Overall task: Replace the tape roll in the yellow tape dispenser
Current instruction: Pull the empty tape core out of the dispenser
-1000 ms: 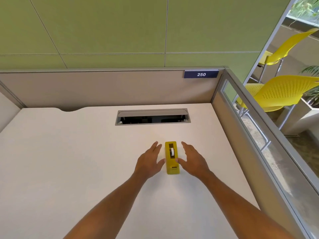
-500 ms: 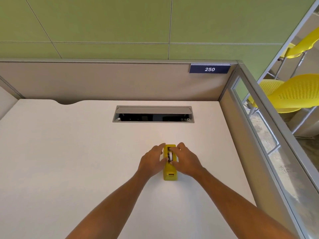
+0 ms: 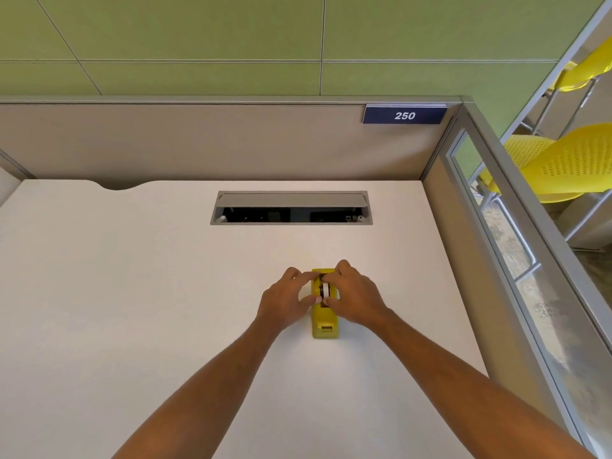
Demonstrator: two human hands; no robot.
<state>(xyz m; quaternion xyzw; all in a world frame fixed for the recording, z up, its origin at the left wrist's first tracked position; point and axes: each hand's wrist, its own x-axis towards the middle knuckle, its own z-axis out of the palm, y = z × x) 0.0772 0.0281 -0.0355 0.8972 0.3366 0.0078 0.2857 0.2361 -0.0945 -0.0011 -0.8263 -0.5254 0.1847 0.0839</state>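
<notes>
A yellow tape dispenser [image 3: 325,323] stands on the white desk [image 3: 132,293], its cutter end toward me. A white tape roll [image 3: 326,289] sits upright in its slot. My left hand [image 3: 286,299] presses against the dispenser's left side, thumb and forefinger on its body. From the right, my right hand [image 3: 352,298] has its fingertips pinched on the roll at its far and near edges. The dispenser's far end is partly hidden by my fingers.
A grey cable tray opening [image 3: 291,208] is cut into the desk beyond the dispenser. Beige partitions with a "250" sign [image 3: 404,114] close the back, and a glass panel [image 3: 516,276] the right side. Yellow chairs [image 3: 563,160] stand outside.
Both hands went from open and flat beside the dispenser to closing on it. The right fingers have settled onto the tape roll, the left hand against the body.
</notes>
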